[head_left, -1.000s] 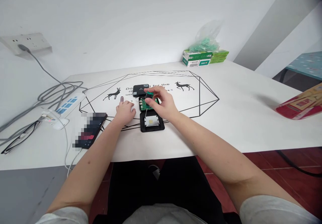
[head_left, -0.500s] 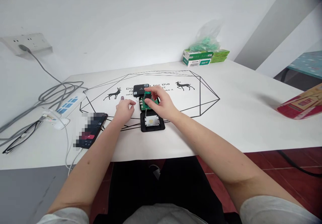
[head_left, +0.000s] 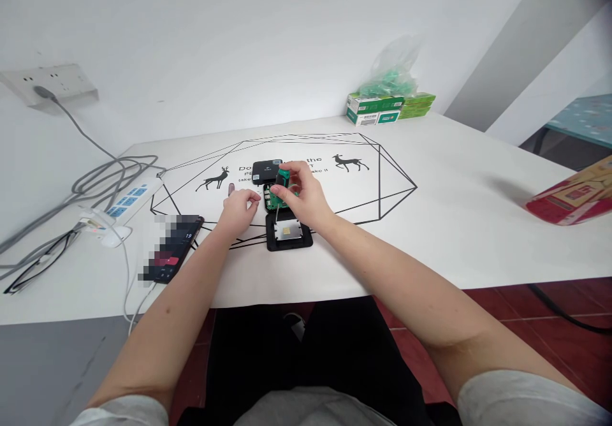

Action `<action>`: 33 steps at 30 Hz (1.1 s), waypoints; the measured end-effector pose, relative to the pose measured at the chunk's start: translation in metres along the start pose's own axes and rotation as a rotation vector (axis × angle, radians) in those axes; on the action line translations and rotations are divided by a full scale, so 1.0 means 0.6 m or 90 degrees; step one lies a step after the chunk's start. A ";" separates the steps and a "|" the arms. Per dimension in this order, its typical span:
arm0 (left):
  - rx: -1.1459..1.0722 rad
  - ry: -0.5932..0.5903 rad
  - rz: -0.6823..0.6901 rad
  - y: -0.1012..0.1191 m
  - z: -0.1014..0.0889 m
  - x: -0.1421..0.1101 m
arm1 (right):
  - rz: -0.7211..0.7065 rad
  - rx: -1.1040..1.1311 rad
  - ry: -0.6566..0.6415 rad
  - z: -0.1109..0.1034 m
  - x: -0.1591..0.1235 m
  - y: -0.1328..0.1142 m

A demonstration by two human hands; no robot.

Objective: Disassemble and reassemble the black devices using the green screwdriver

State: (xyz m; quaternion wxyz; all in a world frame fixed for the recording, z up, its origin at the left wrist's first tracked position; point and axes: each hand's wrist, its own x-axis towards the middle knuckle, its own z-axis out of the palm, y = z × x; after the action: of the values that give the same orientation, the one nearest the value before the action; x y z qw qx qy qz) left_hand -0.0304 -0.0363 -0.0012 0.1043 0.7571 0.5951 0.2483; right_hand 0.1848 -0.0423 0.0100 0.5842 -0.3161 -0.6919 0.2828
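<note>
My right hand [head_left: 308, 199] is closed round the green-and-black handle of a screwdriver [head_left: 282, 176]. The tool is tilted, its thin shaft pointing down to the near edge of a green circuit board [head_left: 270, 200]. Just nearer to me lies a black case part [head_left: 289, 245] with a silver metal plate [head_left: 287, 229] in it. Beyond the board rests a black cover [head_left: 266, 170] with small labels. My left hand [head_left: 239, 209] rests left of the board, fingers loosely curled, thumb and forefinger apart, nothing visible between them. Behind it, a brownish handle-like piece [head_left: 231, 188] shows, partly hidden.
At left are a phone [head_left: 179, 247], glasses [head_left: 41, 260], a power strip [head_left: 128, 201] and looped grey cable [head_left: 119, 171]. Green-and-white boxes [head_left: 375, 108] under a plastic bag [head_left: 392, 72] stand against the wall. A red package [head_left: 568, 196] sits at the right edge.
The screwdriver handle has tilted slightly to the right with my right hand. My left hand has shifted a little toward the board. The view has moved slightly.
</note>
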 end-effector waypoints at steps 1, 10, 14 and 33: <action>0.000 -0.003 0.007 0.001 0.001 0.000 | 0.006 0.002 -0.005 0.002 -0.001 -0.001; -0.104 -0.065 0.046 0.007 0.000 -0.003 | -0.006 -0.040 -0.008 -0.007 -0.001 0.005; -0.148 -0.085 0.047 0.009 -0.003 -0.007 | -0.019 -0.007 0.043 -0.015 0.004 0.011; -0.209 -0.160 0.064 0.015 -0.006 -0.013 | -0.060 0.028 0.045 -0.015 0.000 0.011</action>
State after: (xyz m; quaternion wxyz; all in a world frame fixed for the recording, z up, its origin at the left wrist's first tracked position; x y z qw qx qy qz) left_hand -0.0259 -0.0464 0.0039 0.2868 0.7838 0.4905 0.2505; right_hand 0.1943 -0.0379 0.0065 0.6278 -0.2800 -0.6787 0.2585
